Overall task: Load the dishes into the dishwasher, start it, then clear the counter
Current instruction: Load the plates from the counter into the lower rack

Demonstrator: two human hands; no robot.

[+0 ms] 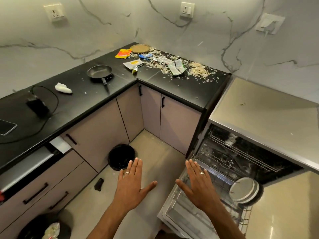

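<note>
The black L-shaped surface [172, 87] is running from the near left to the far corner, beside the open dishwasher [224, 163] at the right. Its lower rack [215, 169] is standing pulled out, carrying stacked grey plates [243, 188] at its near right. Torn wrappers [176, 67] and scattered crumbs [198, 70] are littering the far corner near a round tan plate [139, 48]. A frying pan [99, 71] is sitting further left. The left hand [133, 185] and right hand [198, 185] are hovering with fingers spread flat, holding nothing.
</note>
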